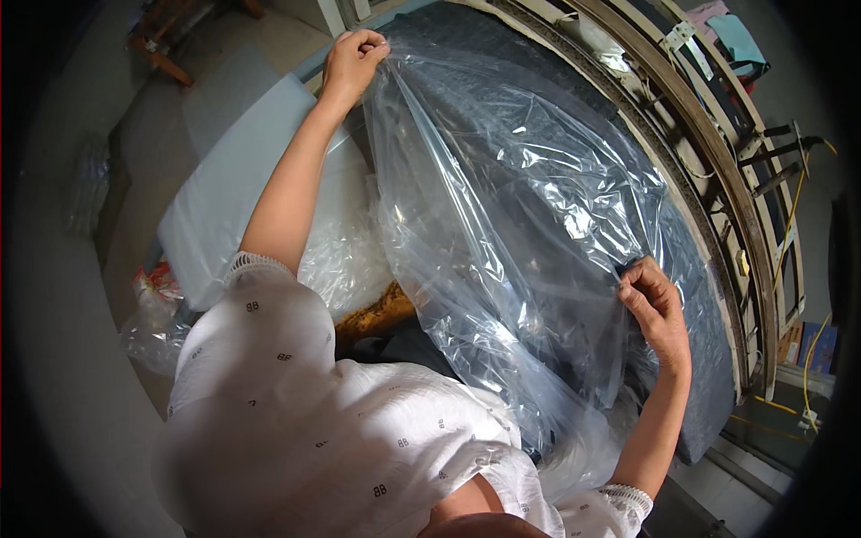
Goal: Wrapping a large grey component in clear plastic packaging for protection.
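A white shirt fills the foreground as the left hand, grip closed on clear film, and the right hand, grip pinching the same film, hold it spread partly over a dark table

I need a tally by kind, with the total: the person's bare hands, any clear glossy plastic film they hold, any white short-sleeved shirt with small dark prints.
Bare left hand and bare right hand: 2
Clear plastic film: 1
White printed shirt: 1
Total: 4
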### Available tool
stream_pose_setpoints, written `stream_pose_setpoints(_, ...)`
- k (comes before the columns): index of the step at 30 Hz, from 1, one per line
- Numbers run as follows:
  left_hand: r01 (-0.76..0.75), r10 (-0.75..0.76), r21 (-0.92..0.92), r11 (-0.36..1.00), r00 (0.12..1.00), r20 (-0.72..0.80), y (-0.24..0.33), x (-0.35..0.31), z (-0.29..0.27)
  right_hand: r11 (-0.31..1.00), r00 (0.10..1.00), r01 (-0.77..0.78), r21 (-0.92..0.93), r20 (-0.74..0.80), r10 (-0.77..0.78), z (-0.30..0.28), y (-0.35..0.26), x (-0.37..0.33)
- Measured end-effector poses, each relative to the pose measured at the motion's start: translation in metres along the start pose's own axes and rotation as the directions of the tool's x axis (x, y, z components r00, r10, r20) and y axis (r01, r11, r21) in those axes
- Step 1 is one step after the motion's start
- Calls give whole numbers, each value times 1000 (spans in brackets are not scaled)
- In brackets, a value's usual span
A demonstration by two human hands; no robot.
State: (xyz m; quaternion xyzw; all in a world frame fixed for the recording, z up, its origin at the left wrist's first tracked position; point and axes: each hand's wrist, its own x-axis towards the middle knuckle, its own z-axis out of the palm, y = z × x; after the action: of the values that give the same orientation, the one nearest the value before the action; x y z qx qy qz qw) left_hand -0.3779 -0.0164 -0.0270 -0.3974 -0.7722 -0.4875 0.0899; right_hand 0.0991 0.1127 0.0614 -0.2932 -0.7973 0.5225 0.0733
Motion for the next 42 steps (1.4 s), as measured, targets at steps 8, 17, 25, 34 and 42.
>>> stream_pose_setpoints(8,269,-272,-552,789,959,78,19,12,5,921,973,-86,381,-164,159,28,-10,-29)
stream_pose_setpoints(17,-43,43,21,999,999,1,-56,102,52,751,731,-647,134,389,561,46,132,-221)
stream_pose_setpoints(25,-129,100,265,956,988,119,-119,139,69,15,172,-974,-225,-700,693,-59,210,-444)
stream_pose_setpoints(34,-161,124,405,900,986,116,-100,128,53,101,141,-967,-234,-822,-552,-245,165,-345)
stream_pose_setpoints(42,114,-124,100,988,988,97,-132,170,-82,590,623,-453,-669,-711,-327,-141,186,-259)
